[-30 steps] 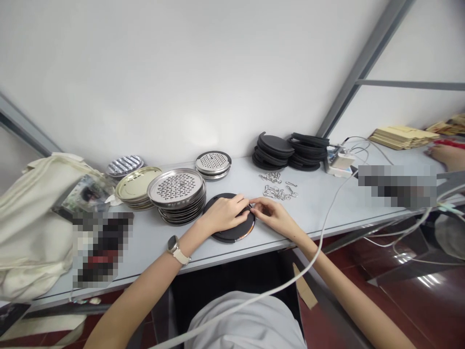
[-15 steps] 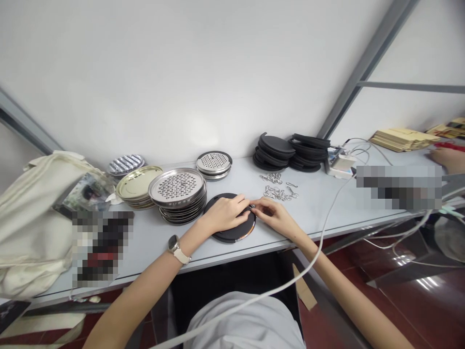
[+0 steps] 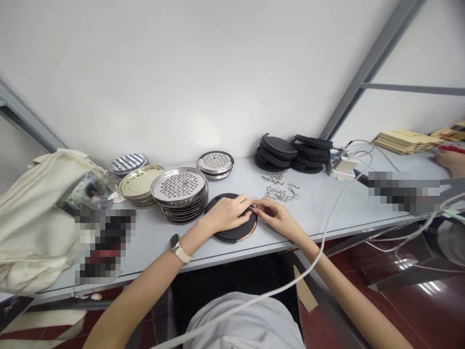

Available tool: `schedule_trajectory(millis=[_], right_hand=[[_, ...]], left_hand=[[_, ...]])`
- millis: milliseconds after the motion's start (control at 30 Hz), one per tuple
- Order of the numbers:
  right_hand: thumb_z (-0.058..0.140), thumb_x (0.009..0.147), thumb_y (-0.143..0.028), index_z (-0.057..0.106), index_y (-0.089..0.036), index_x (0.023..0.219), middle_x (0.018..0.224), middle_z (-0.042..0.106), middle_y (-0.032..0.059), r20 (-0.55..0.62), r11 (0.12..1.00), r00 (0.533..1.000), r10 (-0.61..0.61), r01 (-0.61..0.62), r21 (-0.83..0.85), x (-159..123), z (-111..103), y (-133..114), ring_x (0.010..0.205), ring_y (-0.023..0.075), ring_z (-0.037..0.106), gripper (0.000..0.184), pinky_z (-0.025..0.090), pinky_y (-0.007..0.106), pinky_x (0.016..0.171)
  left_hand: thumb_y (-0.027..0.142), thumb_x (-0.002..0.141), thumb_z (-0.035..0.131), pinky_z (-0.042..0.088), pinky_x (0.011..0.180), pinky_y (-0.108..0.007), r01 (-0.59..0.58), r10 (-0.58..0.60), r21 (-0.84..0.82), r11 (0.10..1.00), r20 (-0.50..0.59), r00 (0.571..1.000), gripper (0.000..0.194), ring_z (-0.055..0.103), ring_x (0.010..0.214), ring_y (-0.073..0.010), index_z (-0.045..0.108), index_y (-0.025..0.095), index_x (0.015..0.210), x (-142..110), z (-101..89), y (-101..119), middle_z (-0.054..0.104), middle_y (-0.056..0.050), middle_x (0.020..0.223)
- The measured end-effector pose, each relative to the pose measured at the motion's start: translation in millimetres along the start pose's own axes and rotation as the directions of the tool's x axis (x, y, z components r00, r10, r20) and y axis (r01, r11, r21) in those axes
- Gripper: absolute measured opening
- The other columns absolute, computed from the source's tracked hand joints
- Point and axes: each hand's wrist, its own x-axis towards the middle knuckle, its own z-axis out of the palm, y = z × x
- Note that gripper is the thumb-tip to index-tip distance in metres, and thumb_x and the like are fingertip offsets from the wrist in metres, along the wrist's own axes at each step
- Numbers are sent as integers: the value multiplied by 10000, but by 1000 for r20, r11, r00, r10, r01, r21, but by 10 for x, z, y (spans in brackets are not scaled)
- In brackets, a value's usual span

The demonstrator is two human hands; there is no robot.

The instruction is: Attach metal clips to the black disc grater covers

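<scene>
1. Right hand: the grip is narrow, thumb and fingertips pinched on a shiny metal piece, too small to make out fully, at the disc's 2 o'clock edge.
2. Left hand: palm down across the disc, fingertips pointing to its 2 o'clock edge, thumb apart from them; I cannot tell whether this grip pinches anything.
3. Black disc: flat on the grey desk, under the left hand, near the front edge; its lower-right rim shines.
4. From the disc, at 10 o'clock just beside it: a stack of steel graters.
5. Between 11 and 12, near the wall: a shorter grater pile.
6. At 2 o'clock: loose silver clips in two clusters.
7. Beyond the clips, between 1 and 2: two stacks of black covers.
8. Between 9 and 10, past the graters: gold lids, stacked.
9. Far off at 2 o'clock: a co-worker's hand.
</scene>
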Motion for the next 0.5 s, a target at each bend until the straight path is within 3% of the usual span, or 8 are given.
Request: schedule_trajectory(millis=[500], right_hand=[[533, 913, -392, 647, -199, 1095, 771, 625, 28, 16, 995, 999, 46, -47, 86, -5, 26, 38, 710, 177, 568, 288, 473, 294, 691]], left_hand=[[333, 960, 396, 471, 630, -274, 10, -10, -2, 1000, 6, 1000, 278, 610, 762, -155, 544, 169, 1129, -2, 5, 0, 571, -58, 1000]])
